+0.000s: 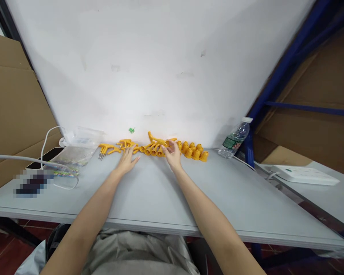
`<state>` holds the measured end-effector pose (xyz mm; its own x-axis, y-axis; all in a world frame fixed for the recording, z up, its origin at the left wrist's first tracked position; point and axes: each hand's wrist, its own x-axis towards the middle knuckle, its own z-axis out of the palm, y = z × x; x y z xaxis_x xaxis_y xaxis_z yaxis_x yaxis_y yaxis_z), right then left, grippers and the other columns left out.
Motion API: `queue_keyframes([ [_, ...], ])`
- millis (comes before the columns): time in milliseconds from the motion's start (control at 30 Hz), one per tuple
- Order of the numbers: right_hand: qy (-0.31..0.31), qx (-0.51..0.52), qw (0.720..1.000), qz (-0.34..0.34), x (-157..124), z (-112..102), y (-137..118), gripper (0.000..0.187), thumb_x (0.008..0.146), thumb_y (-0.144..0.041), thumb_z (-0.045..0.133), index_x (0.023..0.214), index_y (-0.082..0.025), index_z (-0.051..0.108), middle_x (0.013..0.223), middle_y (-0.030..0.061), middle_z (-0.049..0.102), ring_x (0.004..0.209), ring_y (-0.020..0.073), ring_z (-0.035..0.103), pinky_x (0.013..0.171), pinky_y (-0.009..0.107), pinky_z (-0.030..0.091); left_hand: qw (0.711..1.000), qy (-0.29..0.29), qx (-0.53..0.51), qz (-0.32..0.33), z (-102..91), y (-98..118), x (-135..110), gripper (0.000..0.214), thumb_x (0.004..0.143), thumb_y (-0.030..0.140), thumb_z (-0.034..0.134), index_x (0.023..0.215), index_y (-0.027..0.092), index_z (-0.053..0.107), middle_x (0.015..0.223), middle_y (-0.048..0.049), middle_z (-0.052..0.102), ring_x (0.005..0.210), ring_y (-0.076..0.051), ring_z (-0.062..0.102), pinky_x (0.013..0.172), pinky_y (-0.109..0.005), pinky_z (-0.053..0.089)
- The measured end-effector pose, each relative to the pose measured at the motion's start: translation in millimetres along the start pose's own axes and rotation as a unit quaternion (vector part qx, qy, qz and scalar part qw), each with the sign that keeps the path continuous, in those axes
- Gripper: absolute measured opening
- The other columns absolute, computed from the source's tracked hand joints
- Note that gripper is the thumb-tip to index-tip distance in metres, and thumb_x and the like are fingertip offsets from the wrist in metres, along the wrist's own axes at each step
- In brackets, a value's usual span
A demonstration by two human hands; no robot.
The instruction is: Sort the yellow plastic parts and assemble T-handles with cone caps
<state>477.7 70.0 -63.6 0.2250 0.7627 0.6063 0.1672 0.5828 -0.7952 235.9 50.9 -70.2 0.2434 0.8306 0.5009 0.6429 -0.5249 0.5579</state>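
A row of yellow plastic parts [153, 147] lies along the far edge of the grey table [149, 198], against the white wall. My left hand [127, 159] rests flat, fingers stretched toward the yellow branched pieces [110, 148] at the left of the row. My right hand [172, 152] reaches into the middle of the row, thumb and fingers pinched on a yellow piece [166, 143]. Several yellow cone-shaped caps [195, 151] stand just right of that hand.
A clear plastic bag [77, 147] and white cables [50, 137] lie at the far left, with a dark phone-like slab [44, 156]. A water bottle [235, 138] lies at the right. A white power strip [301, 174] sits on the neighbouring table. Cardboard stands on both sides.
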Motion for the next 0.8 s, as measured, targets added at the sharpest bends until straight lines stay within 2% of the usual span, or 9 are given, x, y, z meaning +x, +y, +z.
queue_keyframes([
  [67, 0.016, -0.133, 0.988, -0.08, 3.4, -13.1, 9.8, 0.04, 0.086, -0.039, 0.056, 0.122, -0.021, 0.055, 0.124, 0.013, 0.059, 0.116, 0.0239, 0.056, 0.1, 0.044, 0.047, 1.0, -0.028, -0.002, 0.002, 1.5, 2.7, -0.8, 0.059, 0.089, 0.037, 0.051, 0.144, 0.023, 0.034, 0.144, -0.0142, 0.044, 0.135, -0.029, 0.042, 0.111, -0.048, 0.037],
  [133, -0.003, -0.241, 0.962, -0.126, 5.7, -25.8, 21.1, 0.036, 0.089, -0.026, 0.047, 0.123, -0.019, 0.056, 0.126, 0.014, 0.059, 0.123, 0.0242, 0.052, 0.107, 0.046, 0.042, 0.999, -0.051, 0.001, -0.001, 2.7, 5.8, -1.8, 0.058, 0.088, 0.035, 0.051, 0.143, 0.023, 0.035, 0.143, -0.0138, 0.045, 0.133, -0.028, 0.045, 0.11, -0.048, 0.039],
  [233, -0.032, -0.368, 0.922, -0.118, 6.8, -36.0, 36.4, 0.046, 0.085, -0.01, 0.037, 0.125, -0.019, 0.058, 0.131, 0.013, 0.058, 0.129, 0.0234, 0.048, 0.113, 0.051, 0.033, 0.998, -0.063, 0.014, -0.009, 3.4, 8.8, -3.2, 0.056, 0.088, 0.032, 0.05, 0.141, 0.021, 0.036, 0.141, -0.0136, 0.046, 0.132, -0.028, 0.046, 0.108, -0.048, 0.04],
  [367, -0.058, -0.47, 0.876, -0.094, 3.8, -32.4, 44.0, 0.054, 0.081, -0.005, 0.04, 0.129, -0.02, 0.058, 0.143, 0.0116, 0.052, 0.139, 0.0271, 0.037, 0.117, 0.062, 0.011, 0.997, -0.072, 0.016, -0.009, 3.3, 10.0, -4.0, 0.054, 0.088, 0.031, 0.049, 0.14, 0.023, 0.037, 0.141, -0.0115, 0.047, 0.131, -0.026, 0.047, 0.106, -0.047, 0.042],
  [433, -0.066, -0.479, 0.871, -0.088, 1.3, -28.8, 42.8, 0.055, 0.081, -0.006, 0.042, 0.132, -0.02, 0.057, 0.144, 0.0119, 0.05, 0.141, 0.0285, 0.034, 0.117, 0.064, 0.005, 0.997, -0.073, 0.014, -0.007, 3.1, 10.3, -4.1, 0.053, 0.088, 0.03, 0.049, 0.14, 0.024, 0.038, 0.14, -0.0106, 0.049, 0.129, -0.025, 0.049, 0.106, -0.045, 0.043],
  [533, -0.07, -0.468, 0.878, -0.073, -2.0, -25.3, 38.5, 0.055, 0.083, -0.011, 0.043, 0.136, -0.02, 0.054, 0.143, 0.0127, 0.052, 0.141, 0.0295, 0.034, 0.115, 0.066, -0.002, 0.997, -0.074, 0.013, -0.005, 3.1, 10.7, -4.0, 0.053, 0.088, 0.03, 0.049, 0.139, 0.025, 0.039, 0.136, -0.0099, 0.052, 0.124, -0.024, 0.052, 0.105, -0.045, 0.044],
  [633, -0.071, -0.451, 0.888, -0.063, -2.9, -24.3, 34.4, 0.051, 0.086, -0.02, 0.044, 0.137, -0.02, 0.052, 0.147, 0.0123, 0.047, 0.143, 0.0311, 0.028, 0.113, 0.069, -0.002, 0.997, -0.077, 0.012, -0.003, 3.4, 10.5, -3.7, 0.053, 0.087, 0.029, 0.05, 0.139, 0.023, 0.039, 0.133, -0.0107, 0.054, 0.118, -0.024, 0.055, 0.103, -0.045, 0.045],
  [700, -0.047, -0.438, 0.896, -0.058, -1.5, -26.0, 33.0, 0.05, 0.089, -0.028, 0.044, 0.137, -0.021, 0.051, 0.151, 0.0122, 0.042, 0.145, 0.0321, 0.023, 0.112, 0.07, 0.002, 0.997, -0.076, 0.01, -0.004, 4.2, 9.8, -3.6, 0.053, 0.087, 0.029, 0.05, 0.139, 0.022, 0.04, 0.132, -0.0109, 0.055, 0.112, -0.023, 0.058, 0.101, -0.044, 0.046],
  [800, 0.039, -0.43, 0.902, -0.033, 2.4, -34.4, 34.1, 0.05, 0.09, -0.035, 0.04, 0.137, -0.019, 0.05, 0.152, 0.0158, 0.038, 0.145, 0.0343, 0.02, 0.109, 0.073, 0.008, 0.997, -0.074, 0.01, -0.019, 5.8, 9.3, -3.8, 0.053, 0.087, 0.03, 0.051, 0.138, 0.021, 0.041, 0.129, -0.0118, 0.056, 0.102, -0.023, 0.062, 0.097, -0.044, 0.048],
])
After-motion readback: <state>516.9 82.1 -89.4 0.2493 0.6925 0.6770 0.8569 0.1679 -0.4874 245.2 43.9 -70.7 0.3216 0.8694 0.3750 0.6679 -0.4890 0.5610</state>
